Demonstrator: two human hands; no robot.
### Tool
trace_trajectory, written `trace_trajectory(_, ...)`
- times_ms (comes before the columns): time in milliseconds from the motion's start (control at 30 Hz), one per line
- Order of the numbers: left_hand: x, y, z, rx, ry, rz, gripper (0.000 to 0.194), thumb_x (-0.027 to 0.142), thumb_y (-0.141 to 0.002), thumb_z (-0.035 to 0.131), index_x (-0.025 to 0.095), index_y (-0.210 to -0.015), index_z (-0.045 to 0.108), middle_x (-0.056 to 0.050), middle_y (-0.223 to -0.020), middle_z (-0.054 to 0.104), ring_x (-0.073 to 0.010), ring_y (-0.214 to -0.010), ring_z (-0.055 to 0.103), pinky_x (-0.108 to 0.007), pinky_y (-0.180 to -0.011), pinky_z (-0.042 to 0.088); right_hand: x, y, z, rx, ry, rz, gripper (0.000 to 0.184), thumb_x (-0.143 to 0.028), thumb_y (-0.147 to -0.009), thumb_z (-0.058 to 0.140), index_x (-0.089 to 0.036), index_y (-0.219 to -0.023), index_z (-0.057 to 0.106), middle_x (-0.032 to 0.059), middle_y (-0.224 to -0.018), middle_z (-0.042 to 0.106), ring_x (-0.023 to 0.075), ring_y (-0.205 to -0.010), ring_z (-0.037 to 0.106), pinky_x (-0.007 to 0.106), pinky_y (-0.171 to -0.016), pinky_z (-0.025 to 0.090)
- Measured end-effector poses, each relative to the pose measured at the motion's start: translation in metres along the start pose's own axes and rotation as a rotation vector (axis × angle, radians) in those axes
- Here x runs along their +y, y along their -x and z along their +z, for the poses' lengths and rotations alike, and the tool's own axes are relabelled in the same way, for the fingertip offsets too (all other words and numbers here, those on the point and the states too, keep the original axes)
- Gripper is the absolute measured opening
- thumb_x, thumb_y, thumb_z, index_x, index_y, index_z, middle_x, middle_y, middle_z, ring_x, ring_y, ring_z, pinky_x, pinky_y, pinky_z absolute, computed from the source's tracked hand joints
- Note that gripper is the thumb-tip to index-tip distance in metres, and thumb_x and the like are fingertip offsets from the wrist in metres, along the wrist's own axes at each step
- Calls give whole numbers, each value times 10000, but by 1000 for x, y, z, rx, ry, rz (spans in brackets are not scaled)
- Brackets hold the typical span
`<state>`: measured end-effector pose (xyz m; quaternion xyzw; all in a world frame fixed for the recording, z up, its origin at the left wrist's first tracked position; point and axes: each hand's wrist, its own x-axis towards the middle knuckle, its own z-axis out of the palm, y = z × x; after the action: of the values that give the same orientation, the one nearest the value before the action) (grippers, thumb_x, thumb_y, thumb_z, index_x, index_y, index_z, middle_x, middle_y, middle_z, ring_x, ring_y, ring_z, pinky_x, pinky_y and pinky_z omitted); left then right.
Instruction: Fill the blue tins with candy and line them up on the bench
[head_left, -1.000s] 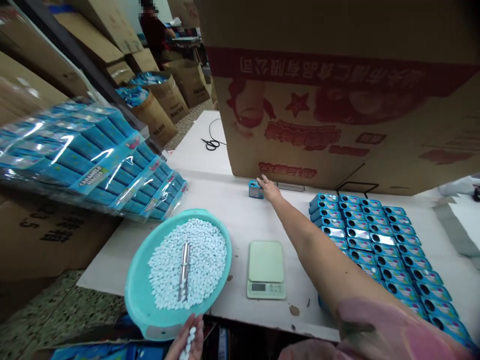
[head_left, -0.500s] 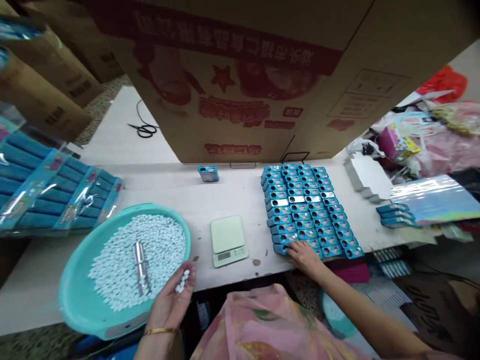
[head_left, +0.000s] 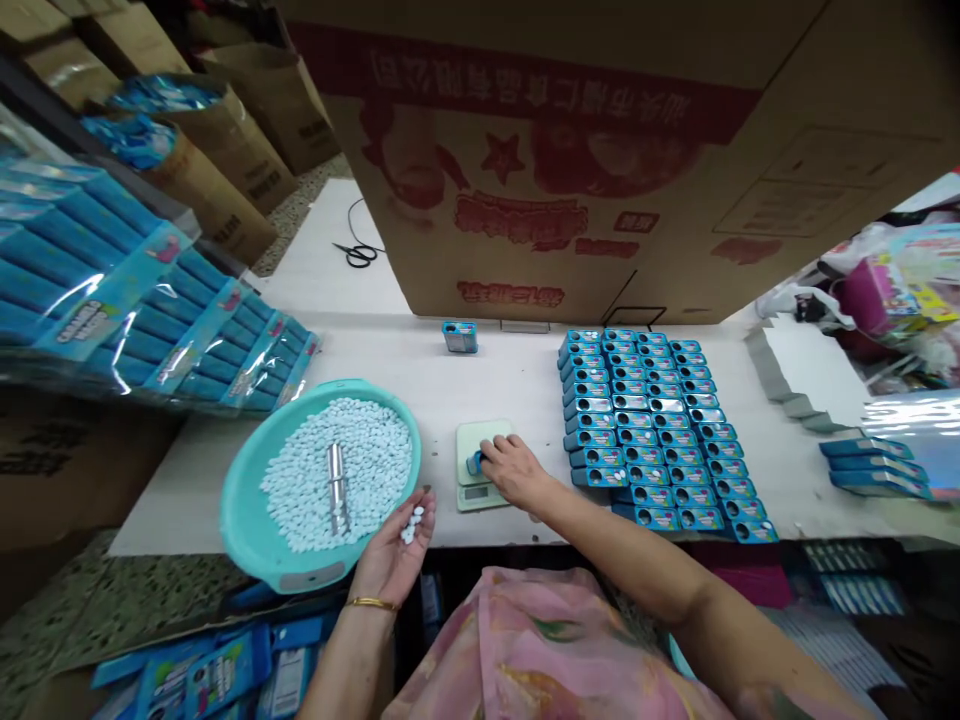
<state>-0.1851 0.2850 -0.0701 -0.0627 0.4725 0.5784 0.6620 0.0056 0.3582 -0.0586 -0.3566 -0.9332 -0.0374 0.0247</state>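
My right hand (head_left: 510, 468) rests on the small green scale (head_left: 484, 466) with its fingers closed around a little blue tin (head_left: 475, 462). My left hand (head_left: 396, 548) is cupped palm up at the table's near edge, and several small white candies (head_left: 412, 522) lie on its fingers. It sits beside a teal basin (head_left: 247, 530) full of white candies with a metal scoop (head_left: 337, 488) lying on top. To the right of the scale lies a block of several rows of blue tins (head_left: 651, 430). One lone blue tin (head_left: 459, 336) stands farther back.
A big cardboard box (head_left: 585, 150) with red print stands at the table's back. Wrapped packs of blue cartons (head_left: 120, 290) are stacked at left, scissors (head_left: 358, 254) lie far back, and more blue boxes (head_left: 870, 465) and bags sit at right.
My right hand took a blue tin from the near corner of the block and carried it left onto the scale. My left hand stays cupped with candies.
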Motion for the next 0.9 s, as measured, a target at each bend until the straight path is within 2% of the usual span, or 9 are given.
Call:
trace_trajectory(100, 1, 3, -10, 19, 20, 9, 230, -4, -752, 391, 64, -805, 604, -120, -802, 640, -140, -728, 624, -204, -604, 544, 1, -24, 9, -32, 26, -21, 143, -116, -767, 431, -139, -785, 571, 101, -985, 507, 204, -855, 415, 347, -690, 333)
trace_trajectory(200, 0, 4, -21, 28, 40, 3, 220, 13, -761, 390, 63, -807, 600, -117, -800, 644, -143, -744, 624, -215, -625, 540, -11, -13, 7, 56, -38, 5, 188, -167, -809, 406, -145, -931, 547, 96, -1036, 506, 202, -894, 415, 354, -741, 338)
trace_trajectory(333, -13, 2, -32, -71, 61, -113, 249, 96, -807, 353, 67, -861, 594, -118, -817, 650, -161, -762, 625, -263, -664, 533, -61, 10, 9, 127, -252, -98, 269, -300, -834, 387, -181, -1054, 485, 78, -1042, 512, 176, -882, 429, 311, -723, 371)
trace_trajectory(433, -29, -2, -39, -172, 76, -251, 310, 192, -843, 315, 82, -1006, 554, -117, -861, 649, -160, -792, 621, -264, -683, 520, -101, 8, 24, 33, -286, -186, 247, -215, -814, 407, -147, -1037, 489, 88, -967, 528, 179, -851, 438, 297, -659, 399)
trace_trajectory(500, -36, -4, -45, -192, 86, -273, 346, 232, -851, 305, 89, -1095, 505, -124, -916, 640, -161, -842, 611, -261, -720, 505, -115, 3, 34, -45, -277, -202, 206, -164, -790, 428, -124, -972, 514, 88, -933, 526, 188, -863, 436, 297, -642, 411)
trace_trajectory(567, -40, -5, -51, -199, 89, -272, 365, 237, -853, 304, 79, -1136, 472, -135, -952, 631, -163, -873, 602, -266, -758, 489, -117, 0, 36, -108, -300, -221, 149, -149, -786, 433, -134, -901, 528, 69, -925, 517, 177, -872, 436, 277, -634, 421)
trace_trajectory(667, -42, -3, -54, -195, 88, -288, 357, 215, -851, 310, 65, -1132, 470, -135, -939, 634, -158, -857, 606, -265, -770, 481, -111, 2, 27, -130, -337, -176, 126, -163, -806, 420, -167, -893, 511, 39, -931, 500, 153, -872, 441, 243, -613, 432)
trace_trajectory(767, -41, 2, -50, -124, 77, -270, 319, 191, -849, 315, 74, -1072, 510, -100, -824, 656, -135, -752, 626, -236, -702, 497, -109, 6, 17, -125, -312, -130, 143, -172, -812, 412, -172, -933, 489, 36, -917, 494, 149, -827, 458, 240, -583, 444)
trace_trajectory(900, -41, 9, -43, -59, 54, -263, 280, 161, -846, 313, 79, -960, 555, -44, -613, 636, -109, -594, 620, -200, -599, 499, -113, 7, 21, -142, -263, -148, 136, -153, -813, 398, -145, -918, 485, 44, -872, 502, 147, -768, 470, 237, -544, 445)
